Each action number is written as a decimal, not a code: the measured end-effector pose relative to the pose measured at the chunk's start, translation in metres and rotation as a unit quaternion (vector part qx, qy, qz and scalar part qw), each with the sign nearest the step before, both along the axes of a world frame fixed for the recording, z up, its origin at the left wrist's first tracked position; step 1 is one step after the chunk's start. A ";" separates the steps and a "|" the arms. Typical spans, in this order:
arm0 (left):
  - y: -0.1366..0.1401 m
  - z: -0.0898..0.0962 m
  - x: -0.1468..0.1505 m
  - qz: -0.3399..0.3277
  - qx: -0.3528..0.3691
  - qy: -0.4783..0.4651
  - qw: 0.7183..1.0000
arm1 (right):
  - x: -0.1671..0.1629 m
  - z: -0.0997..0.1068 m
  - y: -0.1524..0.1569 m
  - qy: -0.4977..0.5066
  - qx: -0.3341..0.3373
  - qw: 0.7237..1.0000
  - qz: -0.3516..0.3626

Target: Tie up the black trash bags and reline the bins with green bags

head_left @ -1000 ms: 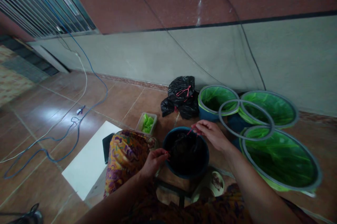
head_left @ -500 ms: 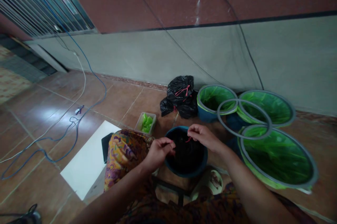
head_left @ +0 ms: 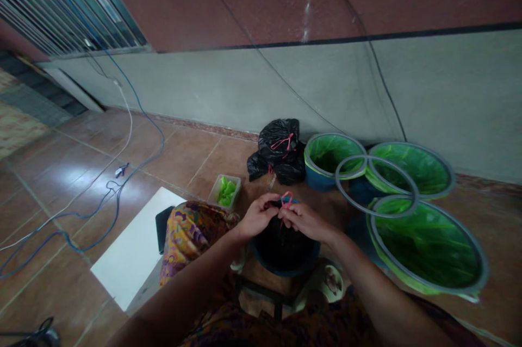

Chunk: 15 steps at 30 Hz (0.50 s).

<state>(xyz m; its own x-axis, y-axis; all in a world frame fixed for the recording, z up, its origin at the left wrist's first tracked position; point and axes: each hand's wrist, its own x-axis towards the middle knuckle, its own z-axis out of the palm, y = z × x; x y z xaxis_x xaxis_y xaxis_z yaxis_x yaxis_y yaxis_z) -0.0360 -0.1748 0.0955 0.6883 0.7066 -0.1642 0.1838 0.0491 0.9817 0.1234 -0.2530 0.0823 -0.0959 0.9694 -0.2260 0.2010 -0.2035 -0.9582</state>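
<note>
A pink string [head_left: 287, 198] is pinched between my two hands, a loop of it standing up above the fingers. My left hand [head_left: 260, 216] is closed, thumb and fingers pressed together against the string. Touching it from the other side, my right hand [head_left: 304, 220] is closed on the string as well. Just below both hands is a round blue bucket [head_left: 315, 261] with dark, black contents [head_left: 285, 246]; what these are I cannot make out. The hands partly hide the bucket's far rim.
Black tied bags [head_left: 279, 140] with pink strings lie by the wall. Beside them stand blue bins with green liners [head_left: 428, 246], a loose grey ring [head_left: 340, 186] resting over them. A clear box [head_left: 211, 194] holds green pieces. Left are a white board [head_left: 126, 249], phone [head_left: 161, 230] and cables [head_left: 118, 211].
My hands have come together from being apart over the bucket. The pink string, earlier hanging below my right fingers, now shows as a loop above both hands.
</note>
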 end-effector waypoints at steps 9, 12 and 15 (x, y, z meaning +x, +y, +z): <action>-0.023 -0.043 -0.001 -0.128 0.022 0.036 0.991 | 0.006 0.008 0.004 0.096 0.004 0.995 -0.031; -0.022 -0.053 0.004 -0.051 -0.038 0.045 0.997 | 0.015 0.009 0.006 0.064 0.014 0.995 -0.068; -0.017 -0.061 -0.001 0.039 -0.073 0.060 0.995 | 0.040 0.006 0.003 -0.096 0.011 0.988 -0.118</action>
<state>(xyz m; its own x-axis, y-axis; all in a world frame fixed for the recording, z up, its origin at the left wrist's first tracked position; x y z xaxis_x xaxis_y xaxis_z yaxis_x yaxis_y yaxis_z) -0.0368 -0.1915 0.0345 0.6007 0.7199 -0.3478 0.2898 0.2094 0.9339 0.1634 -0.2497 0.0881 0.1769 0.9645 -0.1960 0.3296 -0.2457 -0.9116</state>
